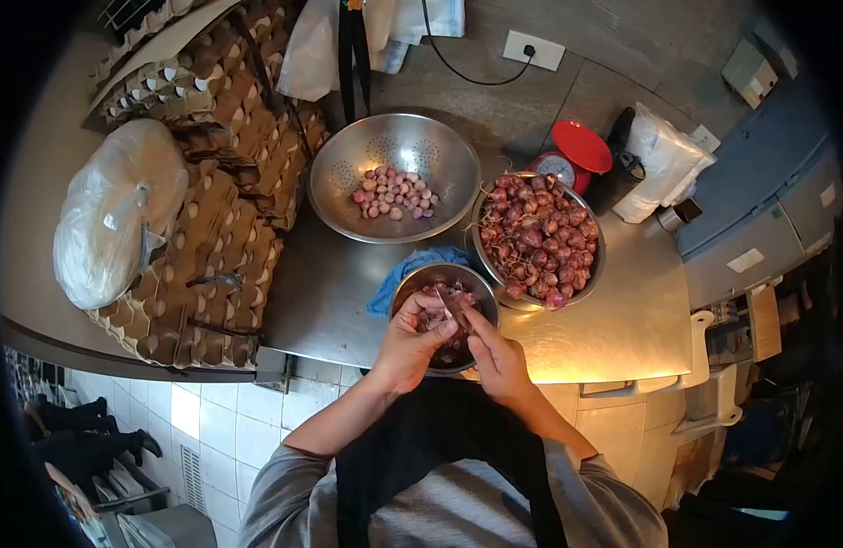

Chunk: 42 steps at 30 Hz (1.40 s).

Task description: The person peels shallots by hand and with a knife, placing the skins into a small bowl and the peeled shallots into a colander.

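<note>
Both hands meet over a small metal bowl [483, 320] that holds reddish peelings. My right hand [496, 354] is closed round a small knife [453, 306], its blade pointing up and left. My left hand [412, 340] is pinched at the blade; what sits between its fingers is too small to make out. Behind, a large colander [325, 187] holds peeled pale-pink shallots [396, 194]. To the right of it, a metal bowl [601, 265] is heaped with unpeeled red shallots [540, 233]. A blue cloth [398, 274] lies behind the small bowl.
Stacked egg trays [211, 265] and a filled plastic bag [120, 215] stand at the left. A red scale [581, 151] and a white package [659, 164] are at the back right of the metal table [622, 338]. Someone's dark-clad legs [93, 438] show at lower left.
</note>
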Each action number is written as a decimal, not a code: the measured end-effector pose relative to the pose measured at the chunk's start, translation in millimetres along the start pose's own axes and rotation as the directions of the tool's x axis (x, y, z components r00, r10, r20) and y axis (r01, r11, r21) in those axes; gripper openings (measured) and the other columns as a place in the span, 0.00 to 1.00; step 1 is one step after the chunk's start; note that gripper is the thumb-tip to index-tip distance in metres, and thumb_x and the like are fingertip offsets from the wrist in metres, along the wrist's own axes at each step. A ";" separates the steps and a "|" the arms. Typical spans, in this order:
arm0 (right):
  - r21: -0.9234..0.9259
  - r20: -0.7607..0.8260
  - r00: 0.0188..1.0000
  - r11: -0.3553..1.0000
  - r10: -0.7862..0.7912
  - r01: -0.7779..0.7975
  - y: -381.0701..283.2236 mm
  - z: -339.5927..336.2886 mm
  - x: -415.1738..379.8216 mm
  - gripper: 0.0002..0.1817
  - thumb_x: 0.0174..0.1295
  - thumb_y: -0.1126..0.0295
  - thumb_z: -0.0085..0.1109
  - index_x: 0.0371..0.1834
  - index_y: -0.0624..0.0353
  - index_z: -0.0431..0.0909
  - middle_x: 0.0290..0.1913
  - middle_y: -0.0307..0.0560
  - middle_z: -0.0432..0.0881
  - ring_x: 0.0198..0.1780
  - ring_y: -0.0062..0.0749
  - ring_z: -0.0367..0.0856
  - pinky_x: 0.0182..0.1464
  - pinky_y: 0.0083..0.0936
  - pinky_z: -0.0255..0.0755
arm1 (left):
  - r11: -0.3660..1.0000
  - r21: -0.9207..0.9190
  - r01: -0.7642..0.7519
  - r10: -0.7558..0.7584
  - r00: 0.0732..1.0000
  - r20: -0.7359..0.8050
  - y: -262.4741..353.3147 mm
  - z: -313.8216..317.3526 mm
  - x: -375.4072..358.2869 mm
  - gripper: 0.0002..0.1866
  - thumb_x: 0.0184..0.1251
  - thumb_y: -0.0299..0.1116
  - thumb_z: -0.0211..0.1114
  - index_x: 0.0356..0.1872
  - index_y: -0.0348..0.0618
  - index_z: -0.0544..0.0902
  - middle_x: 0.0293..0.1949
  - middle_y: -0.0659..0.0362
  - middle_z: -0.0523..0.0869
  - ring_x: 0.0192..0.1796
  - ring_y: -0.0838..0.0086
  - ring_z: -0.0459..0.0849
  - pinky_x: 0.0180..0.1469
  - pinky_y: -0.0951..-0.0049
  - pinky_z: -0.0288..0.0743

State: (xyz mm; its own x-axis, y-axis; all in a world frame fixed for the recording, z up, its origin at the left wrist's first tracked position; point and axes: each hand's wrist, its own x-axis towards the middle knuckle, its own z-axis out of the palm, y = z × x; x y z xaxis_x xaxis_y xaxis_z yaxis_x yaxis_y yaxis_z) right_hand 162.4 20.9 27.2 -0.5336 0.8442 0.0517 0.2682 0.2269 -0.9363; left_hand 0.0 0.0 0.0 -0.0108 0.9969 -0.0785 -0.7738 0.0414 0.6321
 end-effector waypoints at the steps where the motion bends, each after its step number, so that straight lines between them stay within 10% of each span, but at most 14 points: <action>1: 0.004 -0.021 0.998 0.998 -0.063 0.063 5.9 1.2 1.1 0.22 0.65 0.66 0.47 0.63 0.56 0.63 0.59 0.57 0.70 0.59 0.45 0.70 0.59 0.24 0.63 | 1.000 0.002 0.003 -0.003 1.000 -0.012 1.2 2.9 -0.5 0.13 0.57 0.17 0.61 0.40 0.46 0.73 0.45 0.60 0.78 0.47 0.77 0.77 0.50 0.78 0.72; 6: 0.223 -0.019 0.999 0.975 0.027 -0.022 15.6 3.9 -0.5 0.21 0.65 0.68 0.46 0.61 0.60 0.65 0.57 0.57 0.71 0.59 0.42 0.70 0.58 0.25 0.62 | 0.999 0.051 -0.006 0.008 0.999 -0.042 8.5 15.9 -0.7 0.13 0.56 0.20 0.64 0.39 0.48 0.73 0.39 0.65 0.78 0.43 0.80 0.77 0.48 0.77 0.72; 11: 0.042 -0.024 0.998 0.997 -0.057 0.058 7.4 1.2 1.4 0.20 0.67 0.68 0.45 0.61 0.63 0.64 0.57 0.54 0.72 0.58 0.39 0.71 0.59 0.24 0.61 | 0.990 0.134 -0.041 0.049 0.997 -0.059 2.1 6.3 -0.1 0.13 0.56 0.20 0.63 0.39 0.47 0.73 0.39 0.64 0.78 0.43 0.79 0.77 0.47 0.77 0.72; 19: 0.375 0.129 0.943 0.865 0.308 -0.334 14.9 -11.5 3.4 0.23 0.68 0.66 0.41 0.65 0.61 0.59 0.54 0.52 0.75 0.52 0.39 0.76 0.53 0.26 0.68 | 0.997 0.074 0.027 -0.025 0.999 -0.038 10.0 14.0 -1.8 0.11 0.61 0.22 0.59 0.44 0.41 0.75 0.45 0.60 0.79 0.47 0.76 0.78 0.52 0.74 0.74; 23: -0.071 -0.064 0.957 0.958 -0.282 0.278 8.0 -2.8 8.5 0.23 0.68 0.66 0.42 0.65 0.60 0.59 0.55 0.51 0.74 0.51 0.39 0.77 0.49 0.27 0.70 | 0.998 0.050 0.042 -0.039 0.997 -0.067 6.5 11.9 -2.3 0.12 0.62 0.22 0.58 0.47 0.39 0.76 0.47 0.59 0.78 0.47 0.75 0.79 0.52 0.74 0.75; 29: -0.122 0.058 0.998 0.993 0.009 -0.002 -3.0 -12.4 3.2 0.23 0.66 0.67 0.43 0.65 0.59 0.59 0.61 0.51 0.68 0.62 0.37 0.68 0.59 0.25 0.61 | 0.993 0.084 0.088 -0.083 0.995 -0.058 6.3 5.1 -2.0 0.10 0.62 0.23 0.58 0.45 0.37 0.77 0.44 0.59 0.81 0.44 0.77 0.79 0.50 0.76 0.74; 34: 0.209 0.010 1.000 0.978 0.013 -0.015 15.7 -9.4 5.2 0.22 0.66 0.67 0.44 0.63 0.59 0.61 0.60 0.55 0.68 0.61 0.39 0.69 0.59 0.24 0.62 | 0.987 0.118 0.109 -0.102 0.992 -0.069 16.8 17.8 -2.8 0.09 0.62 0.25 0.59 0.44 0.37 0.78 0.42 0.60 0.81 0.43 0.79 0.79 0.47 0.78 0.73; 42: 0.147 0.046 0.999 0.989 0.013 -0.020 25.5 -8.0 7.4 0.23 0.67 0.67 0.43 0.64 0.61 0.60 0.60 0.49 0.69 0.60 0.32 0.67 0.60 0.22 0.58 | 0.988 0.143 0.052 -0.045 0.998 -0.051 11.4 9.6 0.6 0.11 0.63 0.25 0.57 0.46 0.39 0.73 0.41 0.59 0.81 0.42 0.76 0.80 0.46 0.76 0.73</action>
State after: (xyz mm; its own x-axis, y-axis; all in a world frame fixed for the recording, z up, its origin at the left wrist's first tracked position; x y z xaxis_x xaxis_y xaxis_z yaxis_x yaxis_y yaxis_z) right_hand 171.7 36.8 6.5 -0.5661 0.8240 0.0237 0.1576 0.1364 -0.9780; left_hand -2.7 1.8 14.6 -0.0082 0.9892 -0.1465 -0.6744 0.1027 0.7312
